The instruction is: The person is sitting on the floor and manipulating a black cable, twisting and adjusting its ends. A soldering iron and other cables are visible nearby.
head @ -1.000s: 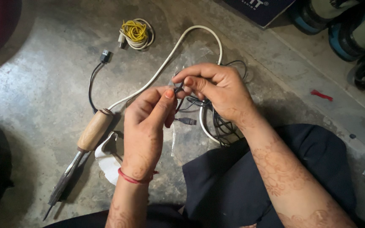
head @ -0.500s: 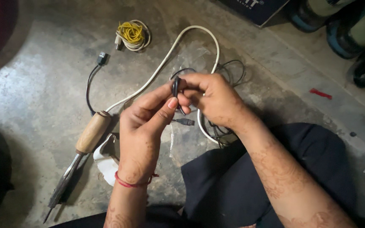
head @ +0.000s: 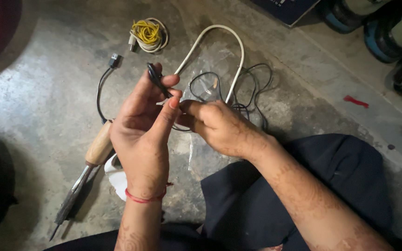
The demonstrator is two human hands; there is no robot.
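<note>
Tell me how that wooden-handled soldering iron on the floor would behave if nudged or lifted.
The soldering iron looks stiff, probably tip-heavy given its long metal shaft. Its rounded wooden handle might roll on the concrete floor. The attached white cord would likely trail floppily.

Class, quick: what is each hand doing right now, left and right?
Left hand: closed on a thin black wire, pinched at the fingertips.
Right hand: closed, pinching the same wire lower down.

Thin black cable (head: 157,81), bent, pinched upright above the grey floor.
</note>
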